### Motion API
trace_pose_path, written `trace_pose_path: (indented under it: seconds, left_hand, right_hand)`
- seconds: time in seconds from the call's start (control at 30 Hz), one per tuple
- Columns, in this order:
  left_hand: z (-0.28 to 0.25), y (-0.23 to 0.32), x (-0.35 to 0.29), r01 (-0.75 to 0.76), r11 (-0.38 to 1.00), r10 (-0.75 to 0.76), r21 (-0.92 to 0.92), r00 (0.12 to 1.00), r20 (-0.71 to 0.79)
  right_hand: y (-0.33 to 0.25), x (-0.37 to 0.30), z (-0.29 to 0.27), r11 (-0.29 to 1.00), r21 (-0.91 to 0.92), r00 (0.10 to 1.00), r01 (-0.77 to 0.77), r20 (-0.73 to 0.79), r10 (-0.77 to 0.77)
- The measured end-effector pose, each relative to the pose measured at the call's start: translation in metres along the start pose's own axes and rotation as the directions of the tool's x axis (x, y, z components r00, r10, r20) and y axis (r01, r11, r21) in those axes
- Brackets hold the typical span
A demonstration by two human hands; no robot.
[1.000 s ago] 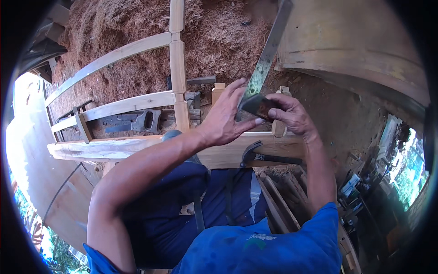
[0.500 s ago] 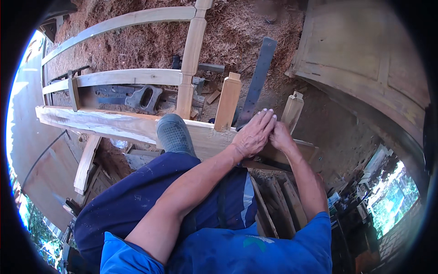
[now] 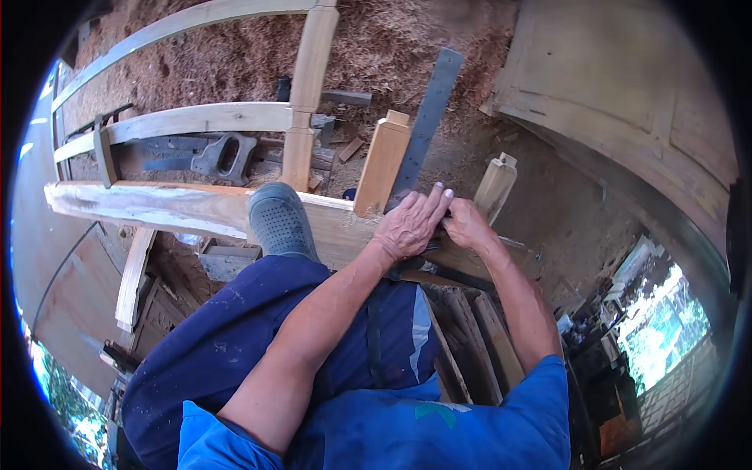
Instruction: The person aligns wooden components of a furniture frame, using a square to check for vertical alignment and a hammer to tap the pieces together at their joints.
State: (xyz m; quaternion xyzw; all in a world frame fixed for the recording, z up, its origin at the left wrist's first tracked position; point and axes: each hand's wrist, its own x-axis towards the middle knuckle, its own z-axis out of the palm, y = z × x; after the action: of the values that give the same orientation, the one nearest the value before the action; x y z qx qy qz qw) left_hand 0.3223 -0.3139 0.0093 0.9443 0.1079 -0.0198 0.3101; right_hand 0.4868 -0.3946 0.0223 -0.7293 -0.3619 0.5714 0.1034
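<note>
"Resting on the board point(image 3: 337, 239), is that shoe point(image 3: 282, 219) a brace?"

"Probably. It sits left of both hands, where its weight would keep the board from shifting."

"And the blade point(image 3: 431, 110)?"

"It slants up beyond the board, between the left post point(image 3: 382, 166) and the right post point(image 3: 495, 188), nearer the left. Its lower end goes out of sight behind the left hand point(image 3: 409, 225), so the hands likely steady it there."

"Are the fingers clamped on it?"

"One cannot tell. The left hand's lie together; the right hand's point(image 3: 468, 223) curl just beside them, their hold hidden."

"The saw point(image 3: 223, 160)?"

"Beyond the board, seemingly kept out of the way."
</note>
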Motion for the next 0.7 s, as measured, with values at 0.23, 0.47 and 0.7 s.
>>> trace_pose_path:
  seconds: [0.23, 0.47, 0.7]
  left_hand:
    - [0.002, 0.002, 0.008, 0.015, 0.998, -0.017, 0.059, 0.999, 0.041]
    - [0.004, 0.007, 0.006, -0.013, 0.999, 0.012, 0.039, 1.0, 0.008]
    - [0.048, 0.013, 0.012, 0.298, 0.89, -0.17, -0.345, 0.919, 0.356]
  right_hand:
    - [0.023, -0.01, 0.006, 0.998, 0.045, 0.997, 0.055, -0.062, -0.052]
    - [-0.097, -0.005, -0.033, 0.989, -0.131, 0.882, 0.062, -0.458, -0.116]
    - [-0.268, 0.152, 0.074, 0.308, -0.402, 0.426, 0.862, 0.247, -0.87]
